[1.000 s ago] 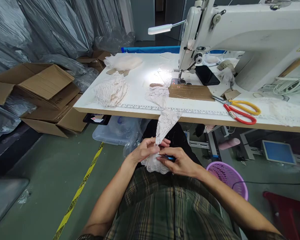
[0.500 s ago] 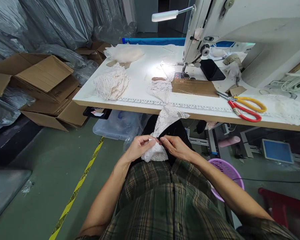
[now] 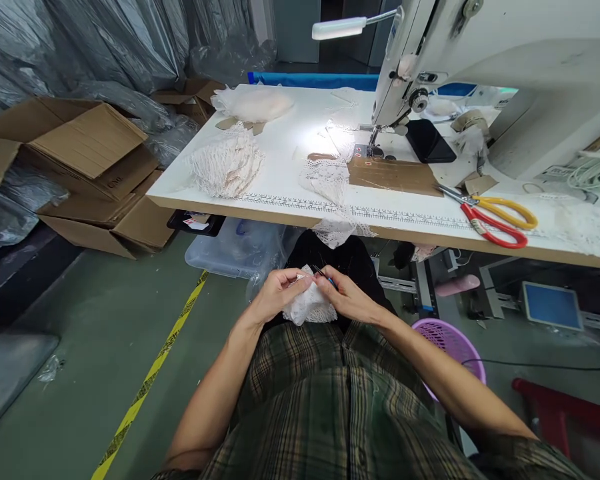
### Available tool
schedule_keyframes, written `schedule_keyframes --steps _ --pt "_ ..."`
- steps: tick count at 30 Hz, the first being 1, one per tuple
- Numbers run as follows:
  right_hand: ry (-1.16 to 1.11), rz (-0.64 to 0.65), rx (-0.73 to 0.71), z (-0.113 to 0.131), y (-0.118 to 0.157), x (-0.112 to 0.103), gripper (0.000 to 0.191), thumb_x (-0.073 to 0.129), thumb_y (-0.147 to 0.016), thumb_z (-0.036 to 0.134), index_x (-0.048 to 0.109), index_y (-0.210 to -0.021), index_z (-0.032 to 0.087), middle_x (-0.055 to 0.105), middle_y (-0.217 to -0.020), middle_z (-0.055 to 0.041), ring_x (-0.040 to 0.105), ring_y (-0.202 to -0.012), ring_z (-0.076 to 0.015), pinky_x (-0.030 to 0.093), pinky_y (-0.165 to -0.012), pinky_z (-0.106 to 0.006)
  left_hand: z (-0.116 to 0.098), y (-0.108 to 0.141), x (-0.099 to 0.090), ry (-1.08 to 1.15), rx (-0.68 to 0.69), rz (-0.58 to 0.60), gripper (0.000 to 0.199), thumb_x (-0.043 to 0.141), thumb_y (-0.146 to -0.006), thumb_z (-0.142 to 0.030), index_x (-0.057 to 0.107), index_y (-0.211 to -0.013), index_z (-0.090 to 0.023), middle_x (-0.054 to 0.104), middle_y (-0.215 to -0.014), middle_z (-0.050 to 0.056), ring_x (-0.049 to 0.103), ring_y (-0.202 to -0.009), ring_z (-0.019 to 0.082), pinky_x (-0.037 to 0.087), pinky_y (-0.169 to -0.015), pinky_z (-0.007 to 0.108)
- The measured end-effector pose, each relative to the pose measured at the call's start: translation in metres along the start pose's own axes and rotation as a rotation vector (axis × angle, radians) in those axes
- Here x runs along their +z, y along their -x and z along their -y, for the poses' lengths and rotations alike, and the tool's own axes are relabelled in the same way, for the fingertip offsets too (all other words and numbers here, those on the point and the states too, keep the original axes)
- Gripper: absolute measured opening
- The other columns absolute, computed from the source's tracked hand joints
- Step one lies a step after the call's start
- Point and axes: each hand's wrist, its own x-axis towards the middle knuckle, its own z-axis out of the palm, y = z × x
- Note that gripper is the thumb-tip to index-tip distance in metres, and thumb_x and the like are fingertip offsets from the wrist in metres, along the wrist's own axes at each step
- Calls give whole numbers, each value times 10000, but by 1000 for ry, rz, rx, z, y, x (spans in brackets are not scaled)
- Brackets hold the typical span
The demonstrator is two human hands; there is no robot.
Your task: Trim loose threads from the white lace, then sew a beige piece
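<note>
Above my lap, a small piece of white lace fabric (image 3: 309,308) is pinched between the fingers of my left hand (image 3: 275,295). My right hand (image 3: 351,293) is closed around small thread snips (image 3: 326,275); dark blades and a bit of blue handle show, the rest is hidden in the palm. Its fingertips also touch the lace at my left fingertips. A separate strip of white lace (image 3: 334,230) droops over the table's front edge and runs back toward the needle area of the sewing machine (image 3: 410,100).
On the white table (image 3: 280,180) lie a lace stack (image 3: 230,163), a pale fabric bundle (image 3: 257,105), scissors with red and yellow handles (image 3: 495,217) and a black phone (image 3: 430,141). Cardboard boxes (image 3: 87,143) stand left; a purple basket (image 3: 447,337) sits at lower right.
The lace in my hands has come apart from the strip on the table, whose end now hangs back at the table edge. The snips show more between my fingers. The view has shifted slightly.
</note>
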Motion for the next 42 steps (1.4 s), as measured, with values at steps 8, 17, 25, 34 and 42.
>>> schedule_keyframes --steps 8,17,25,34,42 --pt "317 -129 58 -16 15 -4 213 572 -843 387 478 -833 197 504 -755 21 425 -547 -93 323 -535 -242 22 -32 -8 -469 218 -242 486 696 -761 -411 592 -1185 -198 598 -1205 107 590 -1063 234 478 -884 344" --pt "199 -350 -90 11 8 -22 165 535 -862 351 477 -814 203 527 -698 16 416 -528 -97 347 -524 -245 -4 -70 6 -301 349 -312 288 662 -778 -411 628 -892 -149 674 -850 53 608 -787 168 477 -761 289" --pt "169 -541 -29 10 -1 -27 258 592 -827 426 533 -918 192 584 -737 1 442 -527 -103 375 -545 -247 -1 -17 37 -745 590 18 176 585 -848 -285 650 -701 -213 642 -703 46 590 -725 193 433 -786 347" --pt "27 -207 -209 20 18 -19 165 543 -876 300 644 -855 171 645 -758 -22 547 -668 -135 431 -638 -244 -11 -30 10 -153 403 10 442 612 -784 -496 667 -1072 -165 604 -1164 129 539 -1128 284 406 -982 407" --pt "-18 -92 -144 13 23 -20 268 533 -897 396 661 -894 161 660 -793 -34 564 -711 -149 448 -667 -260 -2 -19 14 116 71 56 314 797 -650 -392 687 -794 -136 691 -803 62 629 -736 169 493 -692 275"
